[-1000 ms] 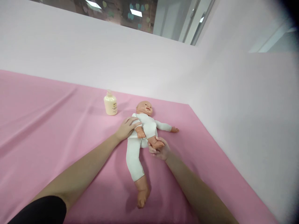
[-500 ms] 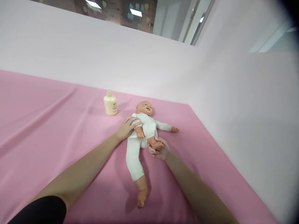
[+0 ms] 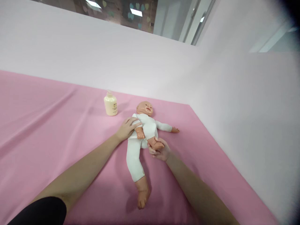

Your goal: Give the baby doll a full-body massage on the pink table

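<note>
A baby doll (image 3: 145, 126) in a white suit lies on its back on the pink cloth (image 3: 58, 131), head toward the far wall. My left hand (image 3: 127, 128) rests flat on the doll's side and upper arm, fingers spread. My right hand (image 3: 160, 150) is closed around the doll's bent leg at the foot, held up over its belly. The doll's other leg (image 3: 136, 168) stretches straight toward me, bare foot nearest. One doll arm reaches out to the right.
A cream pump bottle (image 3: 111, 104) stands upright on the cloth just left of the doll's head. Pale walls (image 3: 234, 103) close off the back and the right side. The pink cloth runs wide to the left.
</note>
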{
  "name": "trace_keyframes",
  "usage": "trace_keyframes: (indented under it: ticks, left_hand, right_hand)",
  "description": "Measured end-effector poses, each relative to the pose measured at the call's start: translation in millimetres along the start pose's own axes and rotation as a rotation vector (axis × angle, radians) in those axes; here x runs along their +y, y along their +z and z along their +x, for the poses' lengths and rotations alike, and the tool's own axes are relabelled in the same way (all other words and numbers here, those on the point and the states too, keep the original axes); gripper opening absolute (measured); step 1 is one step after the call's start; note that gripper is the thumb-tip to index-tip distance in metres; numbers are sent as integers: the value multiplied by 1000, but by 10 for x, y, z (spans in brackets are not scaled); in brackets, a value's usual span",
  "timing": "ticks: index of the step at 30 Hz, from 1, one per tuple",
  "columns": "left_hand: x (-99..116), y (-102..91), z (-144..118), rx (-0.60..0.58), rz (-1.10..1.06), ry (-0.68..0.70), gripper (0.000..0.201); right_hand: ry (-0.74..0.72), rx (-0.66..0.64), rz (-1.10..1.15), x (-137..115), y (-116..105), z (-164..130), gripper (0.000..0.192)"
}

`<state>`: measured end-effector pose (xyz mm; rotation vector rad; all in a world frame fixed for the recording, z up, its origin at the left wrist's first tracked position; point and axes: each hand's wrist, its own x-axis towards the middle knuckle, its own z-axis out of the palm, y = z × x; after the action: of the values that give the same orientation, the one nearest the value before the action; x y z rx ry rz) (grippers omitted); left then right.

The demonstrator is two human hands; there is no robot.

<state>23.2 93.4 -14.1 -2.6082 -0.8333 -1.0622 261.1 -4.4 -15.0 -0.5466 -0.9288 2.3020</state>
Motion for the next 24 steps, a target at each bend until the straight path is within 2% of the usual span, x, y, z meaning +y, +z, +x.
trace_keyframes:
  ticks: [9, 15, 18, 24]
  left_hand:
    - [-5, 8, -4, 13, -2, 6, 38]
    - [3, 1, -6, 14, -123, -88, 36]
    - [-54, 52, -18, 127, -267, -255, 34]
    - [-272, 194, -66, 511, -684, -756, 29]
  right_hand:
    - [8, -13, 12, -5, -8, 5, 42]
    - [-35, -46, -22, 27, 7, -8, 40]
    - [-15, -151, -71, 63, 6, -15, 42]
    - [227, -522, -131, 137, -48, -25, 52]
